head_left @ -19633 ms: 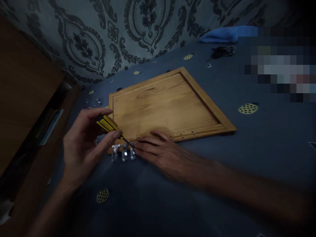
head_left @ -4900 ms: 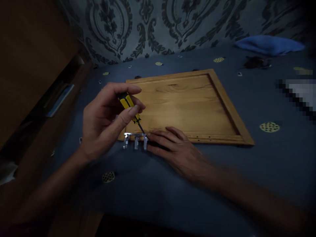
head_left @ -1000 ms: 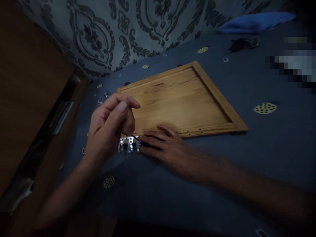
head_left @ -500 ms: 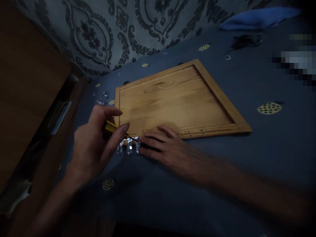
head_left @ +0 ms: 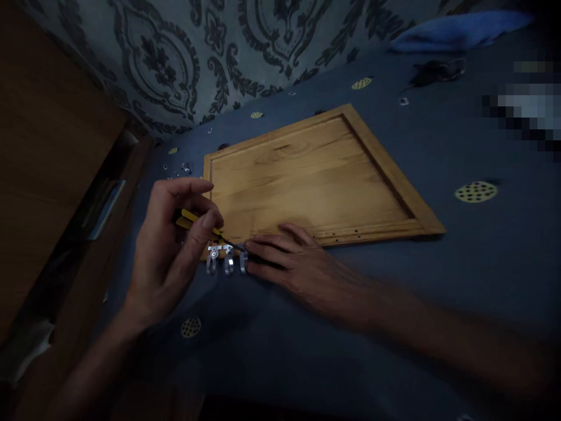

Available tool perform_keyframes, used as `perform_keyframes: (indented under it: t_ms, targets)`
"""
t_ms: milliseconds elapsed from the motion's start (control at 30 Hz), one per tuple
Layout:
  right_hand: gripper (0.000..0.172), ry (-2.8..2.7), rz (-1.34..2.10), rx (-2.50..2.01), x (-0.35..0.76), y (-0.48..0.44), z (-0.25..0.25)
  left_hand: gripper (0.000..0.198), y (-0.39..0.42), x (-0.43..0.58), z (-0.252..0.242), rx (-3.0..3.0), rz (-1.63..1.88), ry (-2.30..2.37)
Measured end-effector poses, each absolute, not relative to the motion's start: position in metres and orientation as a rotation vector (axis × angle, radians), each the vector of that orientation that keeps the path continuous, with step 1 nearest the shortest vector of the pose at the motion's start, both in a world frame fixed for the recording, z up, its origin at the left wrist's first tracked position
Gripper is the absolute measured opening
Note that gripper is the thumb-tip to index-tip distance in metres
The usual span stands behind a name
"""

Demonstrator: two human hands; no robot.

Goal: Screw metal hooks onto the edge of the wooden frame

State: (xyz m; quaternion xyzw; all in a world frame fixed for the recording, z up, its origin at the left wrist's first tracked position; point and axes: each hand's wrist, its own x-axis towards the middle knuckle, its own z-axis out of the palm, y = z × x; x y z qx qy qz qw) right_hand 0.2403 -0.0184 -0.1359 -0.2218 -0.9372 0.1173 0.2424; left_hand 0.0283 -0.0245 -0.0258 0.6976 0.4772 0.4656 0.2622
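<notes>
A framed wooden panel (head_left: 289, 175) lies on the blue patterned cloth, with three silvery metal hooks (head_left: 228, 261) in a row along its near left edge. My left hand (head_left: 175, 245) is closed around the yellow-and-black handle of a screwdriver (head_left: 186, 219). Its shaft slants down to the right, and the tip meets the rightmost hook. My right hand (head_left: 289, 257) rests over the panel's near edge, fingers spread, with thumb and index fingertips against that same hook. These fingertips partly cover the hook and whatever lies under the screwdriver tip.
Small loose metal parts (head_left: 184, 169) lie beyond the panel's left end. Small dark holes (head_left: 336, 237) mark its near edge farther right. At the back right are a blue cloth (head_left: 460, 32) and a dark object (head_left: 438, 73). A wooden cabinet (head_left: 56, 117) stands on the left.
My left hand has shifted slightly up and left around the screwdriver handle, and its fingers have changed position. The tip stays at the rightmost hook. My right hand holds its place.
</notes>
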Motion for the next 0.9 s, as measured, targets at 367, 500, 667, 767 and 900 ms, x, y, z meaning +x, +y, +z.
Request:
perform_keyframes:
  t_ms: [367,500,667,767,900]
  targets:
    - [0.038,-2.560,0.309,-0.602,0.239,-0.018,-0.139,0.028,-0.006,0.065,-0.037,1.367,1.375,0.926]
    - [0.038,-2.548,0.290,-0.594,0.239,-0.018,-0.138,0.022,-0.003,0.063,-0.036,1.399,1.276,0.864]
    - [0.040,-2.552,0.290,-0.579,0.241,-0.018,-0.139,0.013,-0.005,0.058,-0.031,1.424,1.248,0.865]
    - [0.041,-2.551,0.290,-0.579,0.241,-0.017,-0.140,0.010,-0.006,0.060,-0.028,1.353,1.317,0.936]
    - [0.038,-2.548,0.271,-0.583,0.240,-0.017,-0.140,0.009,-0.005,0.065,-0.026,1.284,1.313,0.932]
